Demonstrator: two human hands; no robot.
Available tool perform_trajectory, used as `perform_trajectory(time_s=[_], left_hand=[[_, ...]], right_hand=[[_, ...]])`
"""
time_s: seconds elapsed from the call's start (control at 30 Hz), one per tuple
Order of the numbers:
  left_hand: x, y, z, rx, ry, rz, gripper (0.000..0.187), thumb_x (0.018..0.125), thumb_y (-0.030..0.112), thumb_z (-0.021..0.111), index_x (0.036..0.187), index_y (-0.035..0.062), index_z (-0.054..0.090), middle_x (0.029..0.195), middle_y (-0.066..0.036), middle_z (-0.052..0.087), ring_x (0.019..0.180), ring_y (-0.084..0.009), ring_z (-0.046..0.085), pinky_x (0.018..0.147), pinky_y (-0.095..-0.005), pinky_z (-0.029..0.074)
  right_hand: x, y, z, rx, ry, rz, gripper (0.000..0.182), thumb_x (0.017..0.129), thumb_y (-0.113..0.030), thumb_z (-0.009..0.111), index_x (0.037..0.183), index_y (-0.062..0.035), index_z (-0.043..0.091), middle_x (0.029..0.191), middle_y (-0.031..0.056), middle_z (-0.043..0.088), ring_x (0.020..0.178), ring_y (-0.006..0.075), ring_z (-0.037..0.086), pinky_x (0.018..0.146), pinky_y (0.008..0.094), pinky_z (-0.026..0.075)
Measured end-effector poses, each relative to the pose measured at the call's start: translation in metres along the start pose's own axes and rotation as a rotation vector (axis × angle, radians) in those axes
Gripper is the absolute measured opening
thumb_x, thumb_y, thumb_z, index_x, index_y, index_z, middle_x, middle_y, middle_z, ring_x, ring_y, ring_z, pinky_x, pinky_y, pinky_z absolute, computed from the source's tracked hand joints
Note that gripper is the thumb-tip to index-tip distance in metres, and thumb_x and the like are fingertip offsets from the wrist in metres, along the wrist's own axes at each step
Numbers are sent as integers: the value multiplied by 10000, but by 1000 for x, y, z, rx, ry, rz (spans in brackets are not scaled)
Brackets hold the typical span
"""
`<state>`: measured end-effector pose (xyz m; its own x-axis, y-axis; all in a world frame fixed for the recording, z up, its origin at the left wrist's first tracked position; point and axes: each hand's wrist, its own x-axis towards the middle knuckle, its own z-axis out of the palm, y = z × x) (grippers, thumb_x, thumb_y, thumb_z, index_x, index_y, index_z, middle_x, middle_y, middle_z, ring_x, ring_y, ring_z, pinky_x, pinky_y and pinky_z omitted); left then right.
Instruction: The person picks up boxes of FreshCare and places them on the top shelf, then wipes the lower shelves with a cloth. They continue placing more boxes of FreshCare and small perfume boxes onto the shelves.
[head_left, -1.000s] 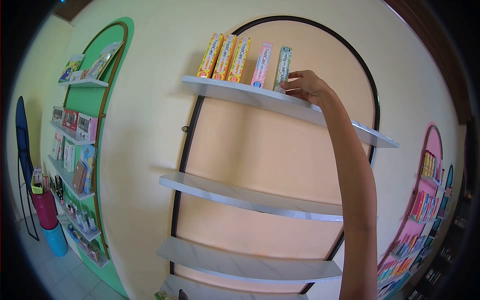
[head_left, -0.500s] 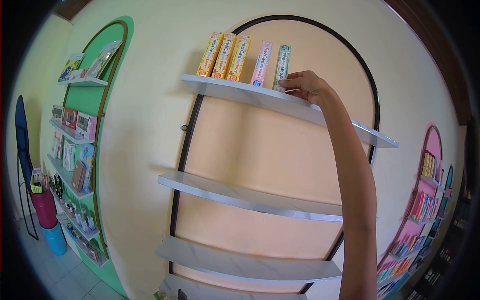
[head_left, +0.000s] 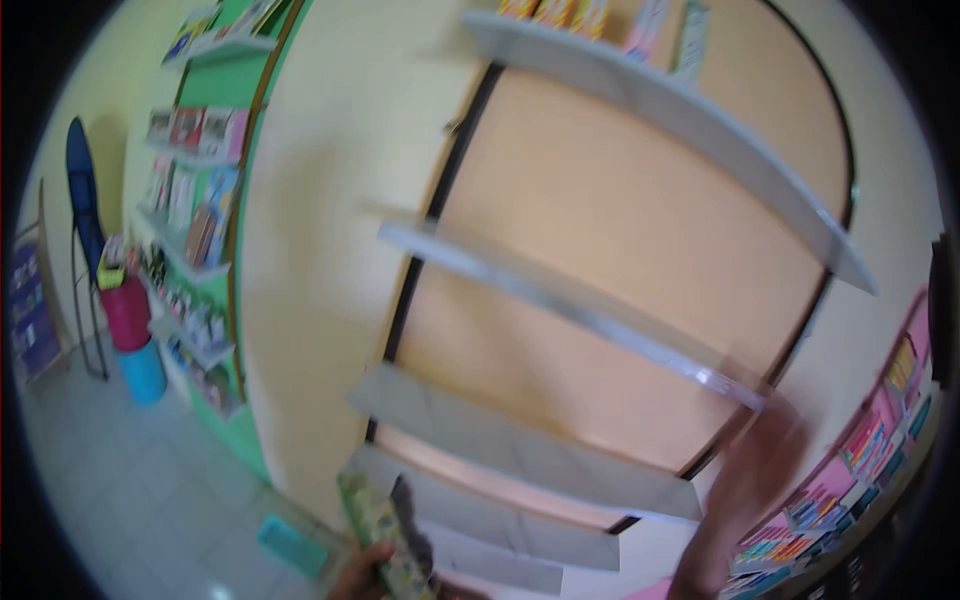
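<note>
At the bottom of the frame the left hand (head_left: 362, 580) grips a bundle of boxes (head_left: 385, 530) — restocking, between placements, I'd judge. The blurred right hand (head_left: 755, 470), lower right — grip unclear — must pick one next for a shelf (head_left: 560, 295).

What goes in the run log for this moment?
left hand: holding green box | right hand: blurred, empty, below middle shelf | top shelf: boxes

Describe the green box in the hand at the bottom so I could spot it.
Start at the big peach arched alcove with white shelves; drop below its lowest shelf to the frame's bottom edge. There the left hand grips a long green patterned carton, the only box off the shelves.
</note>
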<state>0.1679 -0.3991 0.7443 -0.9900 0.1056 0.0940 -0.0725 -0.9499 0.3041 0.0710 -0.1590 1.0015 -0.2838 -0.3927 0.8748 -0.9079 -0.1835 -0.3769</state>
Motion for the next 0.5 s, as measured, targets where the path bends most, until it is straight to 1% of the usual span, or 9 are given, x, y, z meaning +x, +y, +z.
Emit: perform_trajectory(time_s=[0.03,0.07,0.1,0.13,0.17,0.27,0.37,0.43,0.5], left_hand=[[4,-1,-13,45,38,-74,546,705,154,651,1164,64,370,961,-95,534,876,-237,564,749,-402,493],[10,-3,-12,-20,-25,-136,509,701,141,654,1133,52,399,944,-90,540,837,-229,574,725,-389,503],[12,-3,14,30,19,-71,483,705,129,649,1116,38,413,934,-92,546,813,-222,581,706,-375,510],[16,-6,28,199,103,-176,592,668,182,680,1158,15,393,1028,-146,539,922,-273,568,786,-410,493],[22,-9,37,237,75,-185,598,672,174,679,1166,15,380,1015,-138,539,904,-255,572,770,-393,503],[38,-32,42,226,108,-107,479,670,62,678,1084,13,442,921,-91,552,795,-186,577,697,-320,502],[52,-46,43,428,60,-54,424,660,31,687,1032,5,483,890,-80,571,780,-156,576,691,-298,496],[56,-55,47,759,72,80,335,674,26,679,969,1,523,858,-66,586,762,-130,574,680,-267,486],[55,-75,50,895,76,98,266,701,44,664,934,-1,544,837,-61,590,740,-115,569,660,-248,477]], right_hand=[[-55,-23,43,-130,-223,89,557,718,-169,680,1176,-31,394,1182,191,452,1128,265,433,913,370,380],[-94,-14,89,-243,-221,334,448,794,-135,595,1191,-33,415,1131,144,494,1143,228,422,922,330,372],[-124,6,107,-163,-371,575,747,753,-302,639,1328,-57,231,1350,151,264,1239,273,266,1007,402,243],[-176,22,134,450,1,1092,646,712,-223,673,1253,-35,373,1231,164,433,1132,241,415,950,385,330],[-202,33,138,730,121,1057,519,751,-75,631,1208,-25,391,1127,126,495,1099,193,449,890,328,390],[-249,36,117,204,-27,1127,304,745,13,551,1048,4,524,941,77,579,857,135,548,725,268,450],[-226,12,97,213,465,956,169,725,54,529,885,40,584,816,58,610,775,118,547,686,248,440],[-223,10,95,-2,439,825,169,725,51,538,889,51,578,932,141,604,877,206,574,767,288,440],[-199,10,105,-374,129,482,164,724,34,552,886,49,579,1048,227,546,1024,341,522,862,354,405]])
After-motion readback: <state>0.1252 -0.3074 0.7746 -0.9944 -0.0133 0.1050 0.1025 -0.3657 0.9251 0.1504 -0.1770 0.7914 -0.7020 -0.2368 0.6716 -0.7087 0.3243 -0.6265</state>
